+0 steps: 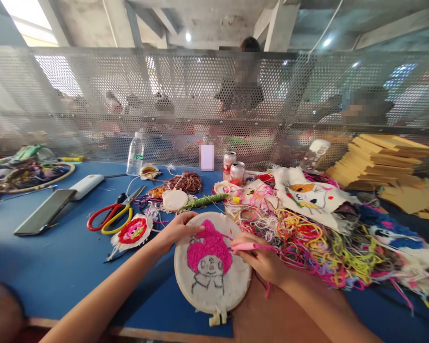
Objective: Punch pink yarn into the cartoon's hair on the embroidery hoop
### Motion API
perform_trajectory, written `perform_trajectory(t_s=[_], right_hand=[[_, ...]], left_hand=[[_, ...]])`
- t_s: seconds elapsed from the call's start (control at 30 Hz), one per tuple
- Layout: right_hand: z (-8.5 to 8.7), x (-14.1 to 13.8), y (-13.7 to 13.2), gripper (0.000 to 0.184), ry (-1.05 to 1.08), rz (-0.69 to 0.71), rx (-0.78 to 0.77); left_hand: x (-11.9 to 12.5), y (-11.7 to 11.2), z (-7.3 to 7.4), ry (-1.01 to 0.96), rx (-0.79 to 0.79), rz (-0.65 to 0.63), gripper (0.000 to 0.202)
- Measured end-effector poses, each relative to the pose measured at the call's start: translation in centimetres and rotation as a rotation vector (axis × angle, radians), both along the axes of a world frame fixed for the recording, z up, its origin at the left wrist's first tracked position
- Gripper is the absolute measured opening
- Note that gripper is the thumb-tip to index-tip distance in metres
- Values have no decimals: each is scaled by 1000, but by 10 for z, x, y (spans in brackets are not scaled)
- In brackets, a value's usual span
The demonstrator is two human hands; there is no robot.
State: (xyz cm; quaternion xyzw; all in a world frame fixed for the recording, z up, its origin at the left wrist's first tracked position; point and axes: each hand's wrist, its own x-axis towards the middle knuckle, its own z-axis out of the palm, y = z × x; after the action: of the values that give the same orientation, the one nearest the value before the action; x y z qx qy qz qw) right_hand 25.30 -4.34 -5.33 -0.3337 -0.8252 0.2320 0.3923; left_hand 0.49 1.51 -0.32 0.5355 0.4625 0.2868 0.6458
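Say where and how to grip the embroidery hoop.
Probably grip the embroidery hoop by its thin round rim, upper left, coming from the left, where the left hand is. The right hand and pink tool are at the right; the clamp juts from the bottom.

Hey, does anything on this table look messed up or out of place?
Yes, the yarn stands out: it lies in a loose, many-coloured tangle to the right of the hooped cloth, with strands crossing everywhere. The two drink cans stand upright; I see no spilled liquid.
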Motion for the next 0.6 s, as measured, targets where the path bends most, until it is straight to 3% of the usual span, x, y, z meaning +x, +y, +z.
perform_trajectory(t_s=[0.23, 0.6], right_hand=[[0, 1, 0, 17, -3, -68, 36], [5, 4, -2, 19, -113, -112, 184]], left_hand=[[1, 0, -3, -205, -78, 80, 36], [6, -6, 1, -277, -54, 133, 29]])
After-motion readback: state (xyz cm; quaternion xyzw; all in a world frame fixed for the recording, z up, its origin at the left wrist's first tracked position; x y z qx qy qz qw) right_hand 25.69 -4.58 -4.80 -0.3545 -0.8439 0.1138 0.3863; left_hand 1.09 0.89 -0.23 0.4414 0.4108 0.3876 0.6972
